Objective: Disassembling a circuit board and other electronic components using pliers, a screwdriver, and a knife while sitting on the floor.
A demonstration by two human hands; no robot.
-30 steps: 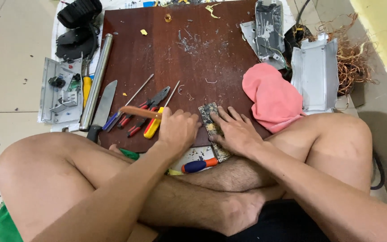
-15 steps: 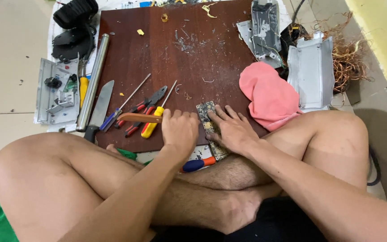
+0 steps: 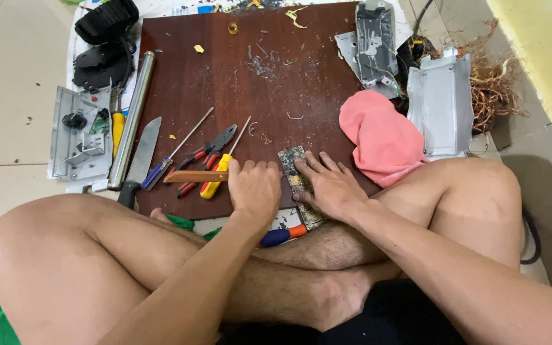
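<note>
On the near edge of a dark wooden board (image 3: 225, 83), between the two hands, lies a narrow circuit board (image 3: 294, 172), flat, its near end running off the wood toward the legs. Right hand (image 3: 330, 188): fingers spread and pressed flat on the circuit board, pinning it, not curled round it. Left hand (image 3: 255, 188): closed around the end of a wooden handle (image 3: 194, 176) that lies crosswise on the board; the working end of that tool is hidden under the hand. Just left of the handle: a yellow screwdriver (image 3: 222, 169), red pliers (image 3: 202, 156), a blue screwdriver (image 3: 174, 153), all angled alike. Further left: a knife (image 3: 140, 153) and a metal tube (image 3: 132, 118) at the board's left edge. Right of the right hand: a pink cloth (image 3: 381, 137), touching the knee. Far corner: grey metal casings (image 3: 439, 102) and a tangle of copper wire (image 3: 496, 89). Below the hands, on the floor: an orange-and-blue screwdriver (image 3: 282, 234). Scraps and shavings are scattered over the wood.
</note>
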